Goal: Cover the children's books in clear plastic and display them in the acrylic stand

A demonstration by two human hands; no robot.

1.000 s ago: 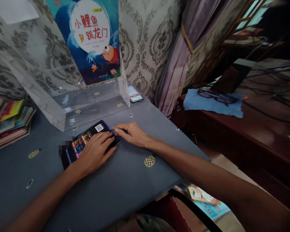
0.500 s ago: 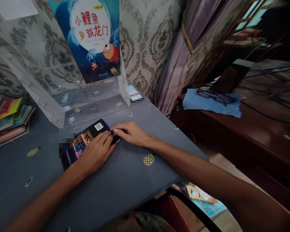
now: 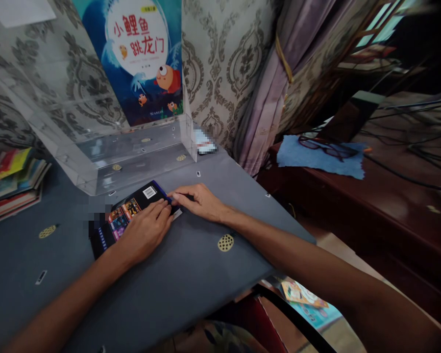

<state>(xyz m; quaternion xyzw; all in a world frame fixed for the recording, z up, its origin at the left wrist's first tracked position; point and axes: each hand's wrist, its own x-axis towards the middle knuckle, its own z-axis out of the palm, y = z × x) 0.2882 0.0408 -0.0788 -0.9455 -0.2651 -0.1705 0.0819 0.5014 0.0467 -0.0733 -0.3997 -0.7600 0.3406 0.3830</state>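
Observation:
A dark book (image 3: 136,200) lies tilted on the grey tabletop, its back cover with a barcode and small colour pictures facing up. My left hand (image 3: 147,230) rests flat across the lower part of that cover, fingers stretched out. At the book's blue-edged right side is my right hand (image 3: 200,200), thumb and forefinger pinched together on the edge and the other fingers curled under. A bit of white page shows beneath the cover near the right fingertips. The far left corner of the book is blurred out.
Behind the book stands a clear acrylic rack (image 3: 132,174) holding a blue picture book (image 3: 143,63). Several stacked books (image 3: 14,191) sit at the left. Glasses (image 3: 327,147) lie on a blue cloth (image 3: 297,159) on the dark red desk at the right, near cables.
The view has shifted very slightly. Both hands keep nearly the same places on the book, and a little more white page shows at its right edge.

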